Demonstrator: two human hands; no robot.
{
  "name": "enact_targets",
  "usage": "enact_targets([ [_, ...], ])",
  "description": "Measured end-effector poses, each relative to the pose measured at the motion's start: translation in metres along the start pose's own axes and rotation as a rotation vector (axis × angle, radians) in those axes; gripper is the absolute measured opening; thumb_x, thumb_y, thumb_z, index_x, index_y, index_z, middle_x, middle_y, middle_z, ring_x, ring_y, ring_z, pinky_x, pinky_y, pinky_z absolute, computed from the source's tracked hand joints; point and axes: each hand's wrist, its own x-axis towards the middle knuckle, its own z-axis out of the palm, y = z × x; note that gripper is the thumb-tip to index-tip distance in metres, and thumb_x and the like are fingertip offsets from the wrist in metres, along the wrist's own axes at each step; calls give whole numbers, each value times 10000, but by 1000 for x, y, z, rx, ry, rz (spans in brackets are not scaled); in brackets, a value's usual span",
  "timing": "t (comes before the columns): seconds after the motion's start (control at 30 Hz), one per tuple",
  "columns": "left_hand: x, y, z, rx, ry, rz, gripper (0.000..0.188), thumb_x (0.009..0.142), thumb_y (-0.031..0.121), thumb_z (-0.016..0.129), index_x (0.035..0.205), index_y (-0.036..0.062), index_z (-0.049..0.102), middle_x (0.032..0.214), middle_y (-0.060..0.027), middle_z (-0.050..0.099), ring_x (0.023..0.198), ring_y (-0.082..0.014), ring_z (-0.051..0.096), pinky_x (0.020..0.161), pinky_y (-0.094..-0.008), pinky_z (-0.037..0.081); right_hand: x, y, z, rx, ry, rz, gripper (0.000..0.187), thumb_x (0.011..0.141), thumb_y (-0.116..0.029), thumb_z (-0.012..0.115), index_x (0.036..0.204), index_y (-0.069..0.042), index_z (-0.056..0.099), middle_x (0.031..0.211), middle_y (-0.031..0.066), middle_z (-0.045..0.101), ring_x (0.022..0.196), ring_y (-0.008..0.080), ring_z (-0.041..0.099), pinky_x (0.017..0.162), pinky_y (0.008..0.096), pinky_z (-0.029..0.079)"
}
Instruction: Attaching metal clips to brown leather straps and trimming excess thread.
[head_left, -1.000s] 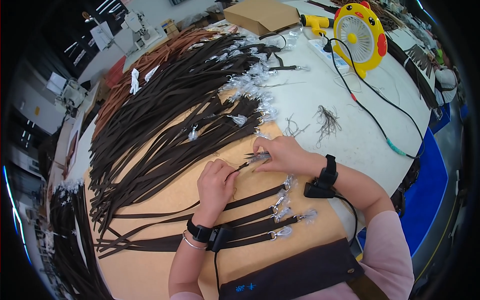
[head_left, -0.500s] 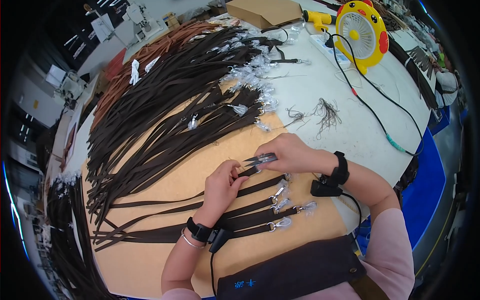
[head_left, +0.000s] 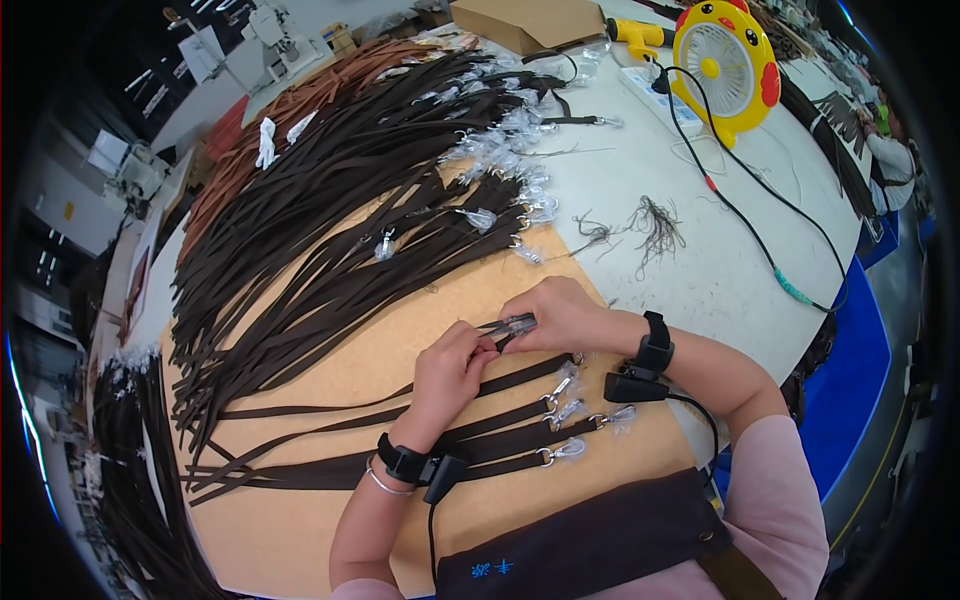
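Observation:
My left hand (head_left: 447, 372) is closed on a dark brown strap (head_left: 345, 403), pinching it near its right end; its tail trails left over the tan sheet. Close against those fingertips, my right hand (head_left: 565, 318) holds a pair of thread snips (head_left: 518, 324), blades toward the left hand. My two hands nearly meet, and the strap's end is partly hidden between them. Just below them lie several dark straps (head_left: 500, 413) side by side, their metal clasps (head_left: 548, 405) wrapped in clear plastic at the right ends.
A big heap of dark straps (head_left: 330, 200) covers the far left, with reddish-brown straps (head_left: 290, 105) behind. Loose thread clippings (head_left: 655, 225) lie on the white table (head_left: 740, 230). A yellow fan (head_left: 725, 70) with a black cable and a cardboard box (head_left: 525, 25) stand at the back.
My right hand has shifted slightly left with the snips, closer to the left fingertips. The snips have turned and are more covered by the fingers. My left hand keeps hold of the strap.

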Motion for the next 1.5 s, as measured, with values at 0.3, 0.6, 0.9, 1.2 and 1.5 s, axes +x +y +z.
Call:
enact_targets([
  [0.3,-6,-13,7,-243,-13,-281,108,886,-63,603,975,-4,621,789,-19,610,655,-80,579,568,-227,446,-2,-14,17,-114,54,-57,179,759,-311,785,854,-169,731,672,94,644,665,307,648,598,409,477],
  [0.6,-5,-4,7,-354,-40,-352,162,891,0,685,1042,12,625,795,20,613,661,-26,556,580,-185,447,1,-1,21,108,129,57,150,808,-235,757,814,-90,723,647,121,634,582,265,610,551,369,450],
  [0.9,5,18,12,2,-1,-338,109,855,69,737,943,11,710,720,-23,658,613,-59,578,580,-225,465,-1,-6,19,203,133,17,192,837,-225,755,860,-39,716,656,130,640,552,222,568,551,320,443],
  [1.2,-1,3,19,-201,76,-344,73,893,101,677,898,28,682,749,-94,692,638,-183,675,588,-294,492,-27,0,-26,-178,185,-147,258,908,-335,678,1061,-132,718,836,53,694,679,255,665,568,368,495],
  [1.5,1,8,20,-133,68,-333,73,920,122,655,909,50,660,749,-73,697,673,-196,693,617,-300,506,-34,-8,-11,-394,66,-298,196,886,-290,686,1005,-149,752,779,30,654,670,237,662,543,355,497],
])
